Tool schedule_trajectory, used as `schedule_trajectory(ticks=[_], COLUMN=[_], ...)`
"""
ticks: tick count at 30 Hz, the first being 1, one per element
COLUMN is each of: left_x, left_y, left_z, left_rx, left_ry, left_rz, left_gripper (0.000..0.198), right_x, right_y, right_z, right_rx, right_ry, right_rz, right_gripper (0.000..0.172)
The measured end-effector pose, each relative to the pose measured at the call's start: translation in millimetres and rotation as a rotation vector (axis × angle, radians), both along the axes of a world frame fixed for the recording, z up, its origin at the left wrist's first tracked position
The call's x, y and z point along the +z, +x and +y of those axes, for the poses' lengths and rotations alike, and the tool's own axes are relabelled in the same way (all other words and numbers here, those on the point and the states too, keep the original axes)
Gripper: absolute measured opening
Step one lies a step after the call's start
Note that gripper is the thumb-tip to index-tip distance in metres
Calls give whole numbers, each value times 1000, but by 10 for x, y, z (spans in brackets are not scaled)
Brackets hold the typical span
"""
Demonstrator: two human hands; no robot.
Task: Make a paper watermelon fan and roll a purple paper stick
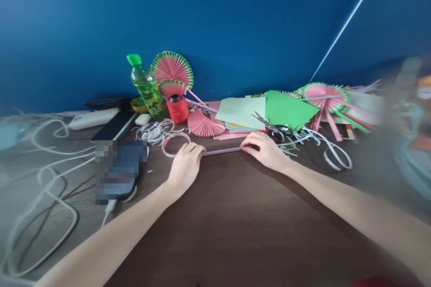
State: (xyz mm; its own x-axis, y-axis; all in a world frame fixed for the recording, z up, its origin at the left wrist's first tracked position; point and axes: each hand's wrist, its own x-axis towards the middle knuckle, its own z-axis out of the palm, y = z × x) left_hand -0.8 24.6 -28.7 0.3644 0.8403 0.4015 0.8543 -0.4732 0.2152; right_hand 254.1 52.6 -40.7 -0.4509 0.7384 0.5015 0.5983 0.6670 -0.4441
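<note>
A narrow pale purple paper strip [222,150] is stretched sideways low over the brown table. One end is pinched in the fingers of my left hand [185,166]. My right hand [267,151] grips the other end between thumb and fingers. Just behind my left hand a roll of tape [165,147] lies flat, partly covered by the fingers. Open-bladed scissors [264,121] rest on paper sheets behind my right hand. A pleated pink paper fan [205,124] lies between the two hands, farther back.
A green-capped bottle [148,89], red thread spool [178,110] and pink-green paper rosettes [172,71] stand near the blue wall. Green paper [289,110] and white strips [332,150] lie right. On the left are a phone [123,170], a power bank [94,119] and looping white cables [72,210].
</note>
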Motion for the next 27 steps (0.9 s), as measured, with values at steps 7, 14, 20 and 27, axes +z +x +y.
schedule_trajectory(ticks=[7, 14, 20, 27], left_x=[18, 5, 13, 13], left_y=[5, -8, 43, 97], left_z=[7, 51, -22, -72], left_rx=[-3, -75, -144, -184], left_ry=[-105, -145, 0, 302], left_rz=[-166, -182, 66, 283], left_gripper=[16, 17, 24, 21], right_x=[26, 12, 9, 42], right_y=[3, 3, -41, -68], right_z=[-38, -51, -114, -154], right_rx=[-68, -27, 49, 63], right_ry=[-83, -49, 229, 404], right_rz=[66, 42, -221, -314], right_gripper=[8, 12, 24, 29])
